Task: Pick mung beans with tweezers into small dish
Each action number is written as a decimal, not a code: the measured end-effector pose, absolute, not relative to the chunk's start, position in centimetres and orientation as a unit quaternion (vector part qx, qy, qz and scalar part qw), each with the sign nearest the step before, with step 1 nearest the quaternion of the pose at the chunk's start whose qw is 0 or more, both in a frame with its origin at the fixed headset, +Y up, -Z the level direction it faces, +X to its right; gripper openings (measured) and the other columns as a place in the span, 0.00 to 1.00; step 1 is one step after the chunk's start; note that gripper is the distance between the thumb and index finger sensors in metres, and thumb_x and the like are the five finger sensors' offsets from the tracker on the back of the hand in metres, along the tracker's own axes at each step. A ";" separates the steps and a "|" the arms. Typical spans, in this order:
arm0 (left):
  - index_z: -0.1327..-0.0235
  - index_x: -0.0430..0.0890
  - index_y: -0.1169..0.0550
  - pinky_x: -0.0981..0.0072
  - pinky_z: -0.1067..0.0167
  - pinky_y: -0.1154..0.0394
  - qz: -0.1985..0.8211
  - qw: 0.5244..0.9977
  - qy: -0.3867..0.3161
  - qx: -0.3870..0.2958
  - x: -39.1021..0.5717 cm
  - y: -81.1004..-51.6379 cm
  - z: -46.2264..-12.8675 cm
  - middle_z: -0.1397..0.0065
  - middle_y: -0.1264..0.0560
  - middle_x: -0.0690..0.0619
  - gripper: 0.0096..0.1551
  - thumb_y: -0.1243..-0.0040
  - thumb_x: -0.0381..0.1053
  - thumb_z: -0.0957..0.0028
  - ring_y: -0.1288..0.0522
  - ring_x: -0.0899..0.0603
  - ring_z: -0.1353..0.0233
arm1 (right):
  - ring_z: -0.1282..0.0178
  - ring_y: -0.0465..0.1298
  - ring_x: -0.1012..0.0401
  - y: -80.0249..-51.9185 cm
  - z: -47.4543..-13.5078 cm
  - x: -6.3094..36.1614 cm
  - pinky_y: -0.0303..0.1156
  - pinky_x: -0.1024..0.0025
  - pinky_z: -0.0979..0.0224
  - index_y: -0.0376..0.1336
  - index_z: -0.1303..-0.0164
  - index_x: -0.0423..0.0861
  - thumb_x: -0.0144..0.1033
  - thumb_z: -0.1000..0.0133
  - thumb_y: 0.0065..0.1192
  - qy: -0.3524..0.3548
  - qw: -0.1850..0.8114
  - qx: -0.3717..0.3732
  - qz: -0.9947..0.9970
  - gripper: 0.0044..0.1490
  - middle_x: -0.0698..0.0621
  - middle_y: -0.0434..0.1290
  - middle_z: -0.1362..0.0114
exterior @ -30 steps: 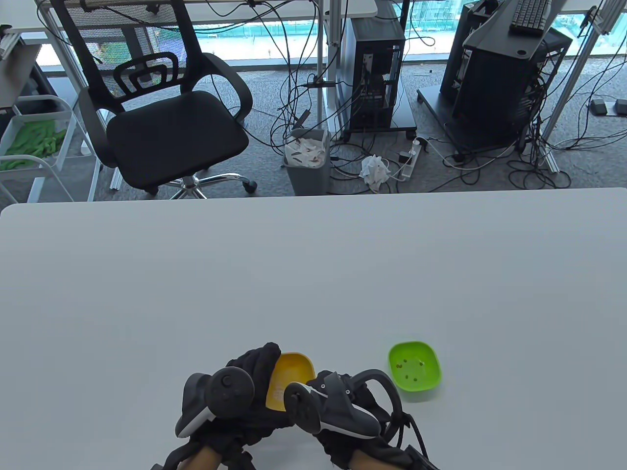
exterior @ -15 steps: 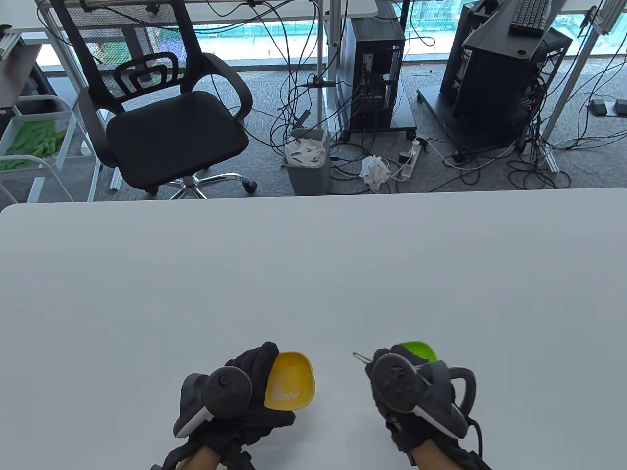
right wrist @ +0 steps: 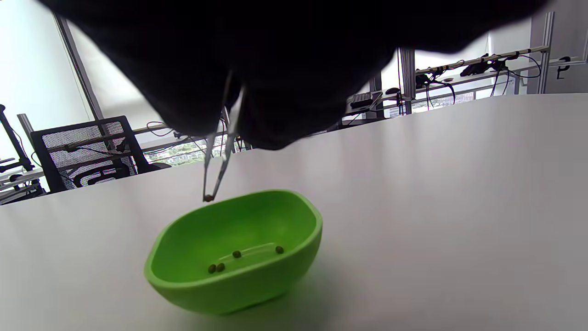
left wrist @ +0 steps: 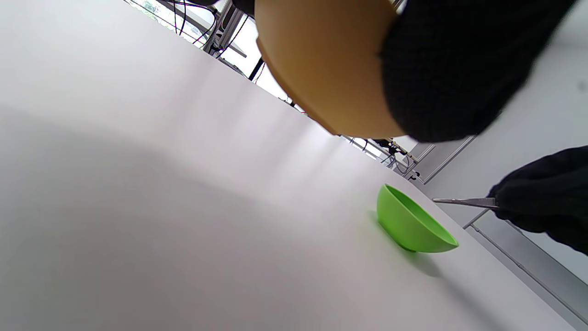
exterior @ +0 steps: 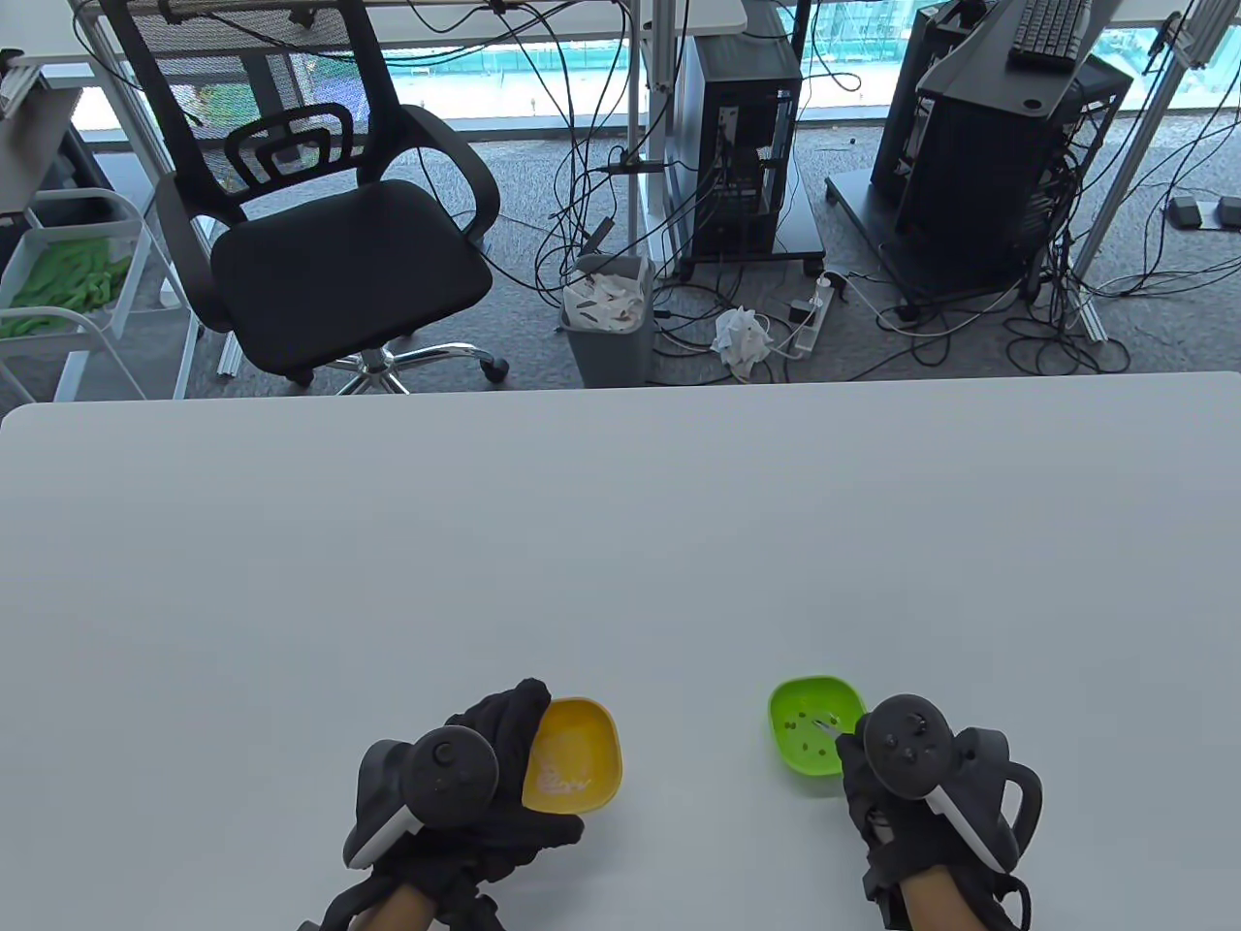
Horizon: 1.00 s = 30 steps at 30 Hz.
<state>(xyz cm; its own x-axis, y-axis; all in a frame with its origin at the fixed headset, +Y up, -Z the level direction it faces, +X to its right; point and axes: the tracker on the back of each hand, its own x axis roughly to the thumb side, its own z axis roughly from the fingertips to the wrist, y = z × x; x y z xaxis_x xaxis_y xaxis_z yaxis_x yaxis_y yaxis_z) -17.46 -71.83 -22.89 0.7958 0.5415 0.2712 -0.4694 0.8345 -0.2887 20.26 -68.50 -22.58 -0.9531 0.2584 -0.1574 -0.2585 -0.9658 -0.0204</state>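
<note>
The tweezers [right wrist: 219, 151] are pinched in the right hand [exterior: 921, 776], their tips closed on a single mung bean [right wrist: 208, 198] and held just above the near rim of the green dish [right wrist: 239, 250]. The bean is judged to be carried this way so that it can be dropped straight down among the few beans [right wrist: 216, 267] already lying on the dish floor below the tips. In the left wrist view the tweezers are seen reaching level out of the gloved fingers over the dish, which stands flat on the table [exterior: 620, 543].

To the left of the tweezer grip, well apart from it, the yellow dish [exterior: 574, 756] is gripped by its rim in the left hand [exterior: 456, 786] and held tilted, its open side turned toward the right hand. It is judged to be tipped so that its contents are easier to reach with the tips; what lies inside is pale and too blurred to name.

Between the two dishes only bare table is seen, and nothing stands between the tips and the green dish floor. Farther off, beyond the table's far edge, an office chair [exterior: 339, 242], a waste bin [exterior: 609, 315] and computer towers [exterior: 742, 136] with loose cables are seen on the floor, well clear of either grip.
</note>
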 end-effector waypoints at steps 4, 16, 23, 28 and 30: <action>0.17 0.45 0.56 0.29 0.24 0.56 0.269 0.941 -0.175 -0.103 -17.4 -71.8 -22.9 0.14 0.51 0.44 0.76 0.22 0.68 0.63 0.49 0.30 0.15 | 0.72 0.78 0.65 -69.1 -22.6 20.5 0.80 0.70 0.68 0.79 0.56 0.37 0.39 0.47 0.73 0.003 0.132 -0.082 0.988 0.21 0.41 0.82 0.58; 0.17 0.47 0.57 0.29 0.23 0.58 0.278 0.934 -0.203 -0.090 -17.2 -71.8 -22.6 0.14 0.52 0.45 0.76 0.22 0.68 0.63 0.52 0.31 0.14 | 0.71 0.78 0.65 -70.0 -22.1 20.6 0.80 0.70 0.68 0.78 0.54 0.37 0.41 0.47 0.71 -0.012 0.162 -0.082 0.983 0.23 0.41 0.81 0.57; 0.17 0.48 0.57 0.33 0.22 0.62 0.267 0.934 -0.215 -0.098 -16.8 -71.5 -24.4 0.13 0.52 0.47 0.75 0.21 0.67 0.63 0.55 0.31 0.13 | 0.71 0.79 0.65 -70.3 -22.0 20.7 0.80 0.70 0.68 0.78 0.53 0.37 0.41 0.47 0.71 -0.014 0.191 -0.075 0.979 0.23 0.41 0.81 0.57; 0.17 0.48 0.57 0.34 0.22 0.63 0.285 0.926 -0.199 -0.146 -16.6 -73.1 -26.9 0.13 0.53 0.48 0.75 0.21 0.67 0.63 0.57 0.31 0.13 | 0.71 0.79 0.65 -70.2 -21.9 20.9 0.80 0.69 0.67 0.78 0.53 0.37 0.41 0.46 0.70 -0.028 0.206 -0.078 0.975 0.23 0.41 0.81 0.57; 0.17 0.49 0.58 0.35 0.22 0.64 0.288 0.924 -0.189 -0.167 -16.5 -74.1 -27.8 0.13 0.53 0.48 0.76 0.21 0.66 0.63 0.58 0.31 0.13 | 0.71 0.79 0.65 -70.5 -22.0 20.7 0.80 0.69 0.67 0.78 0.53 0.37 0.42 0.46 0.70 -0.020 0.204 -0.073 0.976 0.23 0.41 0.81 0.56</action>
